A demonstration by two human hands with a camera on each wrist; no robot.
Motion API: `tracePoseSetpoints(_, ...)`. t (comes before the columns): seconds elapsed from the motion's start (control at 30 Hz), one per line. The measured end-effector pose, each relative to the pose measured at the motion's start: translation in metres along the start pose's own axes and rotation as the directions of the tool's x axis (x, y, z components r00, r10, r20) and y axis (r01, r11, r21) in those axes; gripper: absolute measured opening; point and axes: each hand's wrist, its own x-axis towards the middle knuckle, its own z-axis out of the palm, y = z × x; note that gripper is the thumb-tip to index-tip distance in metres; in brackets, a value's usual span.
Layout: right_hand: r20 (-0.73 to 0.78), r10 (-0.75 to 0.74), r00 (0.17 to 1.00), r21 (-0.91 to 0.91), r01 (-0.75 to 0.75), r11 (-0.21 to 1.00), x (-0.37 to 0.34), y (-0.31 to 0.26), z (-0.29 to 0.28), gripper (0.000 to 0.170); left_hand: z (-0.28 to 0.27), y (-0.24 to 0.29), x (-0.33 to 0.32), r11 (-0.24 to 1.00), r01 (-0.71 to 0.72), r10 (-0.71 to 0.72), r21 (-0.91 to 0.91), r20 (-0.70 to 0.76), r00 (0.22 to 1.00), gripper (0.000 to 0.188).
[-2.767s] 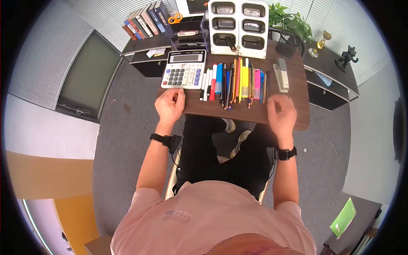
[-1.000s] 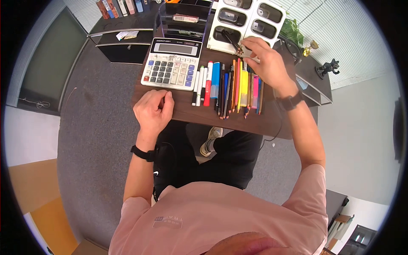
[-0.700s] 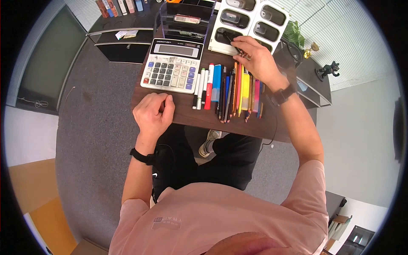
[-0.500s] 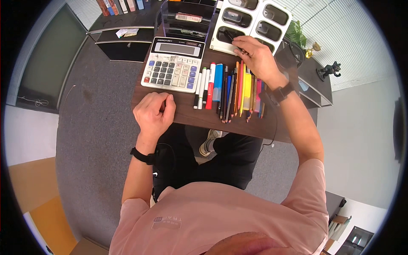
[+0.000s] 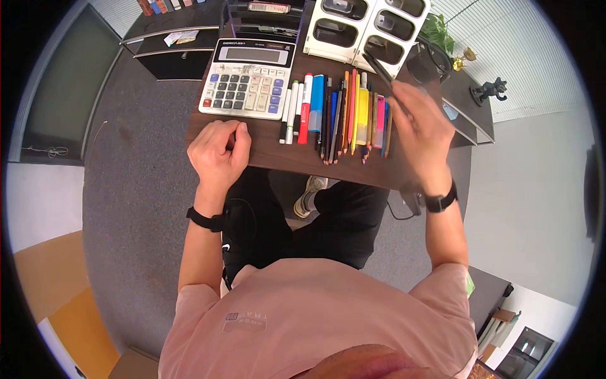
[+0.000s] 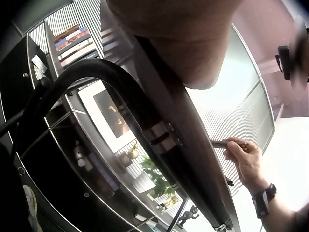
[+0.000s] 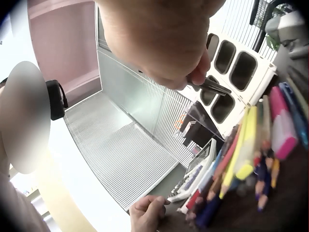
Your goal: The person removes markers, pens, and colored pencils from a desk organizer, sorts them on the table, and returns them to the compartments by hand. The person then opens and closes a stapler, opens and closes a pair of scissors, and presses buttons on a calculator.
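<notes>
My right hand (image 5: pixel 424 129) grips a few thin dark pencils (image 5: pixel 377 66), which stick out past the fingertips toward the white organizer (image 5: pixel 327 53). The right wrist view shows the pencils (image 7: pixel 215 87) from below the hand, overlapping the organizer's dark compartments. Under and left of that hand lies a row of colored pencils (image 5: pixel 346 117), a yellow highlighter (image 5: pixel 362 117), a pink highlighter (image 5: pixel 380 114), a blue highlighter (image 5: pixel 317 101) and several white and red markers (image 5: pixel 305 110). My left hand (image 5: pixel 218 151) rests loosely curled at the desk's front edge, holding nothing, just below the calculator (image 5: pixel 246 82).
The brown desk (image 5: pixel 284 155) ends close to my lap. A dark, see-through desk rack (image 5: pixel 268 25) stands behind the calculator. A black mesh cup (image 5: pixel 426 63) is at the right rear. In the right wrist view a grey stapler (image 7: pixel 285 29) lies near the organizer.
My right hand reached to the organizer's lower left compartment, took hold of the dark pencils and drew them out, back and to the right. My left hand stays by the calculator.
</notes>
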Motion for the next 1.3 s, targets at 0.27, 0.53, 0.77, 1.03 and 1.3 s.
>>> tracePoseSetpoints(0.27, 0.039, -0.008, 0.999, 0.031, 0.007, 0.999, -0.055, 0.005, 0.023, 0.028, 0.001, -0.002, -0.002, 1.000, -0.007, 0.007, 0.004, 0.004, 1.000, 0.011)
tracePoseSetpoints(0.53, 0.149, -0.047, 0.988, 0.016, 0.045, 0.999, -0.063, -0.001, 0.010, 0.042, 0.002, -0.001, -0.002, 1.000, 0.008, -0.009, 0.029, 0.011, 1.000, 0.010)
tracePoseSetpoints(0.77, 0.141, -0.046, 0.989, 0.036, 0.041, 0.999, -0.069, 0.005, 0.006, 0.042, 0.002, 0.001, 0.000, 0.999, 0.011, -0.011, 0.050, -0.008, 1.000, 0.012)
tracePoseSetpoints(1.03, -0.025, 0.068, 0.997, 0.149, -0.063, 0.987, -0.091, 0.018, -0.001, 0.035, 0.004, 0.004, 0.001, 0.997, 0.009, -0.007, 0.080, -0.022, 1.000, 0.011)
tracePoseSetpoints(1.3, -0.125, 0.585, 0.801, 0.439, -0.484, 0.757, -0.131, 0.073, -0.029, 0.027, 0.007, 0.006, 0.002, 0.997, 0.011, -0.007, 0.082, -0.049, 0.999, 0.009)
